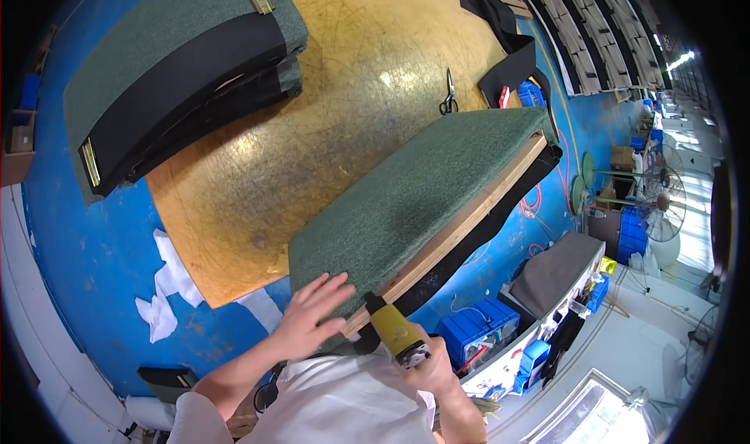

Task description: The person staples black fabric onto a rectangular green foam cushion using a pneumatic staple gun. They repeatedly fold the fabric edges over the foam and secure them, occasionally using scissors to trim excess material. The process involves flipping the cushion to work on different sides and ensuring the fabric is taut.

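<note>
Green fabric-covered panel [422,190] lies flat on the wooden worktable [312,116], its near corner at the table's near edge, right in front of the person. Fabric looks smooth across the top face; along the right side a bare wood frame edge [461,225] shows with black underlayer hanging below it, so by my read that edge isn't closed off yet, top face done, side wrap left.

Left hand [312,319]: open, fingers spread, palm flat on the fabric at the near corner, pressing it down, holding nothing.

Right hand [426,362]: wrapped tight around a yellow-bodied power tool [394,331], nose pointed at the wood edge at the near corner, touching or just short of it, can't tell which.

A stack of 2 similar green/black panels [180,69] sits at the far left of the table. Scissors [448,96] lie on the table past the panel, well apart from both hands
</note>
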